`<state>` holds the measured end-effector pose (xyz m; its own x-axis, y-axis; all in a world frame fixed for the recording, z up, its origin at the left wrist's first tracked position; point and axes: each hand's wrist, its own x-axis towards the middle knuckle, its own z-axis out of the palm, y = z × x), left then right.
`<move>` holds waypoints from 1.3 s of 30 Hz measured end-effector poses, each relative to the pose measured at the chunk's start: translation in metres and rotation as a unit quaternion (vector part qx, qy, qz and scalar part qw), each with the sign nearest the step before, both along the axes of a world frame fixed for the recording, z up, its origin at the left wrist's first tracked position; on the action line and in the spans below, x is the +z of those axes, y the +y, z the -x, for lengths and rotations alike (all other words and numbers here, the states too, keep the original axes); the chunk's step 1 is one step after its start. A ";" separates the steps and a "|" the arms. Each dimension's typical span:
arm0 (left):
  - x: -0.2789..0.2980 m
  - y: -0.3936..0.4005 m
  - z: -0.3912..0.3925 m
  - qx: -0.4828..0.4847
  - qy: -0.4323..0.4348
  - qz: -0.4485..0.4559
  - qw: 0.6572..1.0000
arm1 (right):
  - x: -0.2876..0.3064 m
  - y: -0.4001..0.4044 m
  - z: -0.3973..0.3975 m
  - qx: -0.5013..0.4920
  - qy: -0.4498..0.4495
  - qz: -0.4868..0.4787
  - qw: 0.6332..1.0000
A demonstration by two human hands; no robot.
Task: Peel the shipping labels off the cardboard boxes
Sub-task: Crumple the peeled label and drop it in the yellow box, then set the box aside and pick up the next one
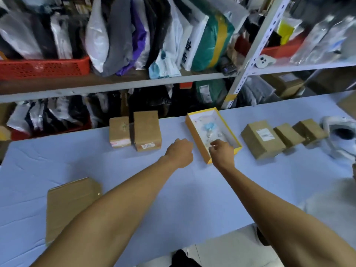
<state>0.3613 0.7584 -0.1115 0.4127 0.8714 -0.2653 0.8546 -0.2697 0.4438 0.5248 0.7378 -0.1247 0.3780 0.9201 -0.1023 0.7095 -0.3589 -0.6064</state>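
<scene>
From my remote seat I see both forearms stretched out over the pale blue table (192, 199). My left hand (180, 152) is curled into a loose fist near the middle, knuckles up; its fingertips are tucked under and hidden, and I cannot tell whether it holds anything. My right hand (221, 152) hovers over the near end of the yellow tray (196, 137) at 1 o'clock, thumb and forefinger pinched together, maybe on a scrap too small to make out; the tray's contents are blurred. At 11 o'clock stand two cardboard boxes (147, 130), touching, with small stickers on their near faces. At 2 o'clock sit three more, the labelled box (262, 138) carrying a white shipping label (265, 134) on top, print unreadable. A flat carton (71, 205) at 8 o'clock is partly covered by my left arm.
</scene>
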 end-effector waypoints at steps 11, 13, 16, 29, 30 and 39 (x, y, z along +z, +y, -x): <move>-0.011 0.103 -0.124 -0.073 0.145 -0.040 0.986 | -0.018 0.092 -0.098 0.139 -0.119 0.073 0.980; -0.013 0.110 -0.133 -0.081 0.156 -0.043 0.983 | -0.022 0.101 -0.106 0.148 -0.120 0.077 0.979; -0.018 0.118 -0.141 -0.086 0.170 -0.044 0.981 | -0.026 0.110 -0.111 0.148 -0.126 0.091 0.977; -0.018 0.067 -0.038 0.017 0.118 -0.030 0.992 | -0.013 0.089 -0.017 0.213 -0.124 0.119 0.962; -0.020 0.055 -0.013 0.038 0.122 -0.030 0.991 | -0.011 0.083 0.006 0.233 -0.120 0.120 0.957; -0.026 -0.117 0.249 0.240 0.147 0.005 0.960 | -0.022 -0.053 0.250 0.409 -0.065 0.107 0.904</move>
